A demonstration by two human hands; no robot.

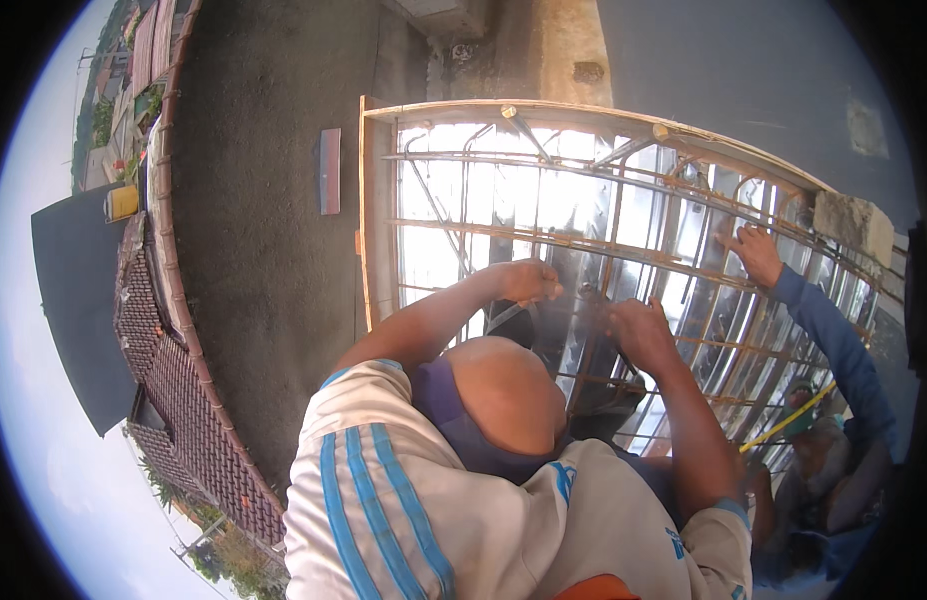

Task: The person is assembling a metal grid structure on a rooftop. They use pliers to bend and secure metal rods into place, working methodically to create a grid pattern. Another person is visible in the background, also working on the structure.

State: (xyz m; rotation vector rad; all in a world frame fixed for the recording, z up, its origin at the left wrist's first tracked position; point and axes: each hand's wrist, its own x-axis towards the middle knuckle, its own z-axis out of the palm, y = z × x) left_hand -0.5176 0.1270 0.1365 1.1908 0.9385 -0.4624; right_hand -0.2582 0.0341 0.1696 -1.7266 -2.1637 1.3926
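Note:
Both my hands are raised over a grid of steel reinforcing bars point(543, 237) above shiny, glaring sheets. My left hand point(531, 283) is closed, its fingertips pinched together beside the bars. Just to its right, my right hand point(638, 328) is closed too, fingers bent inward. A dark, blurred shape lies between them; what either hand grips is too small or smeared to name. My bent knee point(508, 400) is below the hands and hides part of the grid. At right, a co-worker's hand point(755, 255) in a blue sleeve reaches onto the bars.
Wooden boards point(583, 112) edge the grid at the far side and left. A flat rectangular piece point(330, 170) lies on the grey concrete surface point(253, 200). A rough block point(853, 225) sits at the far right corner. A yellow strip point(788, 415) crosses near the co-worker; tiled roofs point(198, 430) lie beyond the left edge.

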